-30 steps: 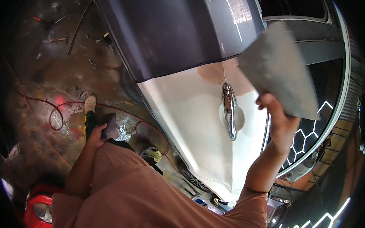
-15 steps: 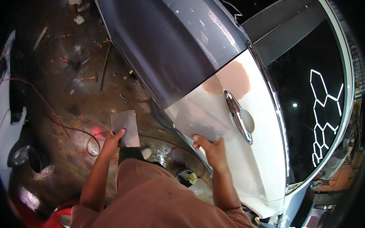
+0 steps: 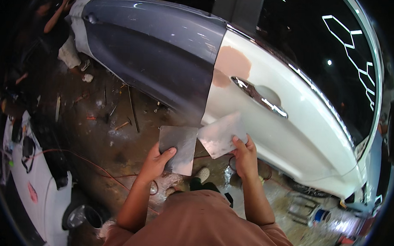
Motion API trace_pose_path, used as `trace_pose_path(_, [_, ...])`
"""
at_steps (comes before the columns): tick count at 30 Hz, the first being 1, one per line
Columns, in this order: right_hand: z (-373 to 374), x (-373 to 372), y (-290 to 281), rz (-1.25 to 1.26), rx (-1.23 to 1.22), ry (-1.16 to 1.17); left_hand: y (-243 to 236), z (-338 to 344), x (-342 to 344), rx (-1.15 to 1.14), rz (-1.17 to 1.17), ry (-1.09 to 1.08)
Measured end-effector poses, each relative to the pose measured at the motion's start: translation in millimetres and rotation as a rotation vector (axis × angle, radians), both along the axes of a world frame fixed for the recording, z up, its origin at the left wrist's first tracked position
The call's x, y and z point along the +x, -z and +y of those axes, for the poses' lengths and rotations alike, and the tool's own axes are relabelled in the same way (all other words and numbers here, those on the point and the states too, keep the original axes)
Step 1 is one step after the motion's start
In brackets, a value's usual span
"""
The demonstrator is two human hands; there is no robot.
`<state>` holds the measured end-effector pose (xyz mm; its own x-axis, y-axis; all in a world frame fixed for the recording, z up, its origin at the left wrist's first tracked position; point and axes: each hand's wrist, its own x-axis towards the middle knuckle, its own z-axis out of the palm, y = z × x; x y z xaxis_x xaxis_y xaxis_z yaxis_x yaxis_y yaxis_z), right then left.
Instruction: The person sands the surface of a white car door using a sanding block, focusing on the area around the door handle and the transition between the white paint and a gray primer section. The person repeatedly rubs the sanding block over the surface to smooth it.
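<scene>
In my left hand (image 3: 155,164) is a flat grey metal filler spreader (image 3: 179,142), held upright with my thumb across its face. Pinkish filler shows on its lower corner. My right hand (image 3: 246,158) grips a second flat filler spreader (image 3: 220,133), tilted, with pale pinkish smears on it. The two plates are edge to edge in front of me; whether they touch I cannot tell. Beyond them stands a white car door (image 3: 287,139) with a chrome handle (image 3: 259,97). A pinkish-tan filler patch (image 3: 233,62) lies beside that handle, near the door's front edge.
A dark grey door (image 3: 152,47) adjoins the white one. At the far left, a person's leg (image 3: 69,53) shows. A hammer (image 3: 123,124) and other tools lie on the wet floor, crossed by a red hose (image 3: 91,162). A white car body panel (image 3: 43,182) stands at left.
My right hand has drawn its spreader back from the white door to beside the left one. My left hand has come up and right. The view has turned, showing more of the grey door.
</scene>
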<state>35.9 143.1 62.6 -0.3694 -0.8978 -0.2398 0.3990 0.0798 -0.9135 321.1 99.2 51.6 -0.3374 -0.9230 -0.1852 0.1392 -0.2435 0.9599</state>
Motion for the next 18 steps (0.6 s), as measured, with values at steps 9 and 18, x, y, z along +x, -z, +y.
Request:
trace_pose_path(9, [47.7, 78.7, -31.9, -0.087, -0.072, -0.046, -34.4, 42.9, 60.9, -0.103, -0.111, 0.118])
trace_pose_path(18, [106.4, 164.7, -54.2, -0.055, -0.224, -0.077, -51.9, 104.5, 124.3, -0.147, -0.150, 0.179])
